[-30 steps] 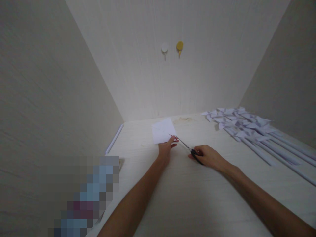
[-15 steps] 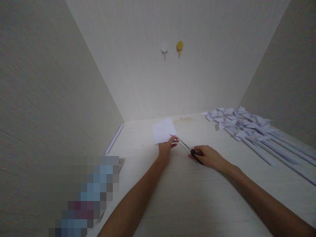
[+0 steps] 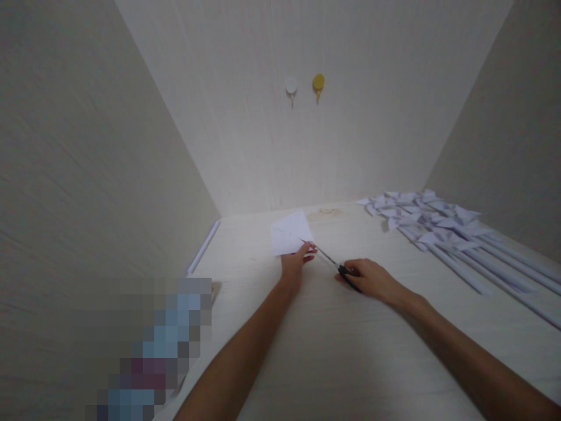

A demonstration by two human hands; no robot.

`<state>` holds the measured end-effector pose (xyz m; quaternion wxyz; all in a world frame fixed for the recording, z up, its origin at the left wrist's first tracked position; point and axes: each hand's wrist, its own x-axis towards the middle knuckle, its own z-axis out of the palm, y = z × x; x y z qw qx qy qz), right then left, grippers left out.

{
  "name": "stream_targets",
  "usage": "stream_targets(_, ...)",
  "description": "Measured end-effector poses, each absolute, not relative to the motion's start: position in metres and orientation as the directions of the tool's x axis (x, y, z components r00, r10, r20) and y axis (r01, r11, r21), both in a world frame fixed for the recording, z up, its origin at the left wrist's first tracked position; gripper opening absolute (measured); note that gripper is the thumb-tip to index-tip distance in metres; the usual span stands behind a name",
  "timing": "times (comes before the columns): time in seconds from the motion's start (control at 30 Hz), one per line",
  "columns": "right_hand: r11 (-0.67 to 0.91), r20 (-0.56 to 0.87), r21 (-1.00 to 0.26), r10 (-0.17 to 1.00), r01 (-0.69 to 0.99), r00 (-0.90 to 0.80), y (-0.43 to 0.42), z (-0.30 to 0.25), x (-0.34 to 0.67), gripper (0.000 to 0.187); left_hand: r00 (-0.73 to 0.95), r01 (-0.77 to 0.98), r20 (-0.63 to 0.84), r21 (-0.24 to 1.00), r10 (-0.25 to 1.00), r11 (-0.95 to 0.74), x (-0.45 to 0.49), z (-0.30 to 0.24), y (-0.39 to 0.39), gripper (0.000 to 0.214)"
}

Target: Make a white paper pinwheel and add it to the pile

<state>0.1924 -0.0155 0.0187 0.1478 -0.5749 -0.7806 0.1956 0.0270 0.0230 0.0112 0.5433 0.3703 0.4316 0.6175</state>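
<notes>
The left hand (image 3: 293, 266) grips a sheet of white paper (image 3: 289, 234) by its lower right corner, the thumb on top and other fingers showing just past the edge, so that nearly all of the sheet reaches out beyond the hand toward the back wall (image 3: 245, 146). The paper is roughly square and a little turned, its top corner pointing at the wall, with faint lines on its face; whether it lies flat on the white table (image 3: 333, 362) or is lifted slightly is hard to tell. The right hand (image 3: 366, 276) is closed around the black handles of the scissors (image 3: 326, 255), which stick out ahead of the fingers. Their long axis slants from the handles at lower right up to the tip at upper left, and the tip reaches over the paper beside the left thumb; how far the blades are parted cannot be made out. Well to the right, paper pinwheels (image 3: 432, 219) lie bunched on the table, their long sticks (image 3: 499, 269) slanting toward the near right. At the left edge lies a white paper tube (image 3: 204, 247), well apart from both hands.
</notes>
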Motion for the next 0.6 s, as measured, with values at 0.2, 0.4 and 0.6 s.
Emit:
stream_targets(0.2,0.268,0.001,-0.455,0.954,0.849,-0.301,-0.0145,0.0178,0.1925,0.038,-0.135,-0.353,-0.015,0.935,0.991,-0.033,0.0271,0.0104,0.0239,0.014)
stream_targets(0.4,0.263,0.008,-0.443,0.957,0.857,-0.290,-0.0147,0.0175,0.1924,0.039,-0.138,-0.372,-0.017,0.928,0.990,-0.036,0.0271,0.0110,0.0238,0.015)
stream_targets(0.6,0.249,-0.024,-0.465,0.956,0.849,-0.293,-0.0148,0.0181,0.1950,0.037,-0.144,-0.401,0.002,0.914,0.990,-0.060,0.0262,0.0108,0.0250,0.014)
